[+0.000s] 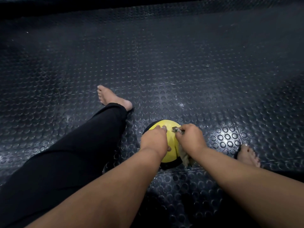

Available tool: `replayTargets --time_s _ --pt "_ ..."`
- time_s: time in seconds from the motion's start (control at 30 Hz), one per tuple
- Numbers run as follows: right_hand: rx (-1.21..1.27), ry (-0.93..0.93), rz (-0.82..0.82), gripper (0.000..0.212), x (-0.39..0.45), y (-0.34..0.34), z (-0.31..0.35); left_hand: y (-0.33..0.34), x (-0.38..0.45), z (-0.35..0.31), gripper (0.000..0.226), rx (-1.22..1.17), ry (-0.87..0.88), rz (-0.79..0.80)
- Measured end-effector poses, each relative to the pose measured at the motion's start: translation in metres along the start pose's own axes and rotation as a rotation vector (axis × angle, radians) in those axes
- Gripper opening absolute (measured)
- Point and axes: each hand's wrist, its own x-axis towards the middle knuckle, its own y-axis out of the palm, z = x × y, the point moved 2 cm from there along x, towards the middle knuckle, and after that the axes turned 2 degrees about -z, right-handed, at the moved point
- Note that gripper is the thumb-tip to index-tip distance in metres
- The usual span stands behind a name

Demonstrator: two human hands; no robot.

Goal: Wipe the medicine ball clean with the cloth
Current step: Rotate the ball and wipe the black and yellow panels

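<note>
A dark rubber floor [164, 63] with raised round studs fills the view, bounded at the far side by a dark edge along the top. A yellow and black medicine ball [169, 127] is set on the floor, and wide open floor is seen beyond it and to either side of it. The ball is covered from the near side by both hands. The left hand [154, 139] is laid on the ball's left upper part, its fingers [162, 127] spread and pressed flat against the yellow surface, a ring being worn on one of them. The right hand [190, 139] is placed just right of it on the ball, its fingers curled and clamped on a pale cloth [185, 157]; one end of the cloth is seen at the fingertips and the rest hangs down the ball's near right side. A leg in black trousers [82, 145] is stretched out left of the ball, its bare foot [111, 97] lying beyond the ball to the left. Another bare foot [248, 155] is seen right of the ball, apart from it.
</note>
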Motion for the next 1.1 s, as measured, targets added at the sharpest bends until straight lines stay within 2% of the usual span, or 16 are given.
replayTargets --time_s 0.13,0.2,0.3,0.37,0.5,0.7,0.83,0.9,1.03,1.1 --pt "0.024 0.055 0.004 0.018 0.003 -0.005 0.003 -0.004 0.005 -0.006 0.07 0.016 -0.001 0.001" --pt "0.003 -0.037 -0.034 0.019 -0.005 -0.003 0.004 -0.003 0.005 -0.006 0.063 0.028 0.002 -0.011" --pt "-0.119 -0.218 0.029 0.019 -0.022 0.009 0.012 -0.003 0.005 -0.005 0.046 0.039 0.01 -0.058" --pt "-0.12 -0.195 0.02 0.018 -0.017 0.01 0.012 -0.004 0.004 -0.004 0.049 0.026 0.01 -0.045" --pt "-0.114 -0.006 0.008 0.019 0.007 -0.004 0.0 -0.001 0.001 -0.004 0.069 -0.004 0.007 0.045" --pt "-0.152 -0.215 0.069 0.02 -0.016 0.009 0.017 -0.004 0.004 -0.003 0.05 0.045 0.005 -0.04" --pt "-0.093 -0.04 0.021 0.018 0.007 -0.001 0.008 -0.003 0.005 -0.007 0.072 0.02 0.006 0.038" --pt "-0.106 0.003 0.028 0.016 0.01 -0.005 0.005 -0.003 0.006 -0.011 0.072 0.036 0.005 0.056" --pt "-0.127 -0.213 0.061 0.024 -0.011 0.005 0.016 -0.004 0.006 -0.011 0.048 0.078 0.016 -0.028" --pt "-0.129 -0.254 0.06 0.026 -0.014 0.011 0.018 -0.005 0.006 -0.007 0.048 0.07 0.019 -0.035"
